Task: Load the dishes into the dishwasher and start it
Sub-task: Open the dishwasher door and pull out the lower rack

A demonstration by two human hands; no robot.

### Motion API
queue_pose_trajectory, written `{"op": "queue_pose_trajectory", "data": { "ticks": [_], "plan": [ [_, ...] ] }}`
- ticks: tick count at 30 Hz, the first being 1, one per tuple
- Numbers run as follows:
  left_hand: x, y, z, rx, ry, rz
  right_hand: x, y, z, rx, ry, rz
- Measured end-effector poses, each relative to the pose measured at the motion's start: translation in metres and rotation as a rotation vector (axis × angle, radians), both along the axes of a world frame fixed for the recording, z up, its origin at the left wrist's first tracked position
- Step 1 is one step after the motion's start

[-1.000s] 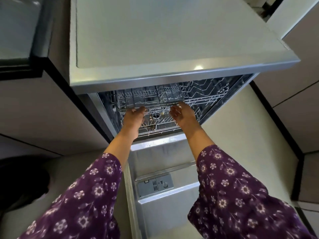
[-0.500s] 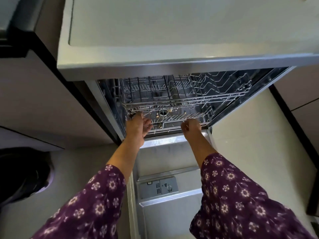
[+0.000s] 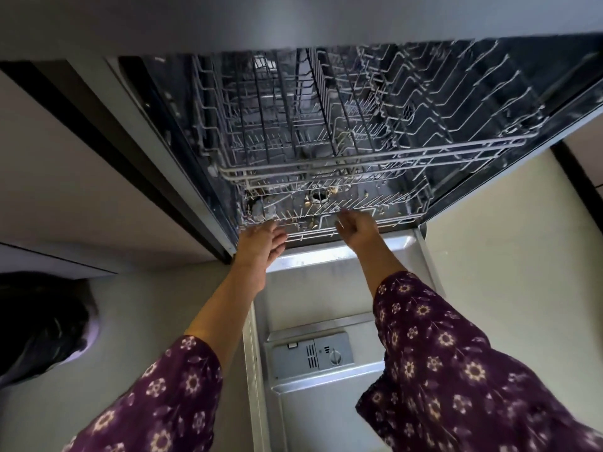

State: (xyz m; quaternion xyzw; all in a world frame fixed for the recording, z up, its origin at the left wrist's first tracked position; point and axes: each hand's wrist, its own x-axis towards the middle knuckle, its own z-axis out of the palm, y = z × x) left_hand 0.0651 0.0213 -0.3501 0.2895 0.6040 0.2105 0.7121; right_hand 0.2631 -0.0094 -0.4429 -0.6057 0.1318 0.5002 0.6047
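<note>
Both forearms are bare from wrist to mid-arm, where loose dark purple sleeves begin: left sleeve (image 3: 156,396), right sleeve (image 3: 450,363). The fabric carries a scattered print of small pale flowers (cream petals, darker centres) with thin stems. Left hand (image 3: 261,241) and right hand (image 3: 357,225) wear nothing visible.

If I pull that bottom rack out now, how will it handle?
The lower rack looks like open wire with no dishes in it, so it is probably light and stiff. Bits of debris lie around the drain, so they may shake loose. Both hands sit at its front rail, so it should pull evenly.
</note>
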Motion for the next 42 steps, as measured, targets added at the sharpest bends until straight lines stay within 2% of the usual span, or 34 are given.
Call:
{"op": "queue_pose_trajectory", "data": {
  "ticks": [6, 9, 12, 14, 16, 17, 19, 24, 27, 30, 35, 42],
  "plan": [
    [-0.014, -0.012, -0.031, -0.008, 0.036, -0.071, -0.010, 0.007, -0.011, -0.051, -0.007, -0.075],
    [-0.016, -0.026, -0.043, -0.011, 0.049, -0.103, -0.024, -0.016, -0.014, -0.135, -0.030, -0.164],
    [-0.019, -0.043, -0.058, 0.009, 0.099, -0.149, -0.042, -0.050, -0.013, -0.116, -0.007, -0.223],
    [-0.024, -0.055, -0.063, 0.182, 0.299, -0.339, -0.050, -0.068, -0.012, -0.111, -0.001, -0.220],
    [-0.031, -0.070, -0.065, 0.478, 0.539, -0.639, -0.056, -0.084, -0.011, -0.131, -0.006, -0.239],
    [-0.035, -0.081, -0.065, 0.605, 0.584, -0.764, -0.059, -0.093, -0.011, -0.127, -0.010, -0.262],
    [-0.041, -0.101, -0.068, 0.697, 0.579, -0.961, -0.065, -0.112, -0.009, -0.108, 0.010, -0.295],
    [-0.063, -0.149, -0.092, 0.713, 0.663, -1.319, -0.083, -0.159, -0.018, -0.118, 0.015, -0.373],
    [-0.079, -0.175, -0.108, 0.662, 0.679, -1.442, -0.097, -0.193, -0.019, -0.120, 0.046, -0.401],
    [-0.095, -0.203, -0.117, 0.652, 0.714, -1.510, -0.110, -0.230, -0.019, -0.179, 0.014, -0.389],
    [-0.118, -0.256, -0.115, 0.682, 0.822, -1.567, -0.133, -0.287, -0.012, -0.145, 0.077, -0.491],
    [-0.139, -0.323, -0.103, 0.614, 0.749, -1.596, -0.161, -0.355, -0.004, -0.222, 0.011, -0.412]
  ]
}}
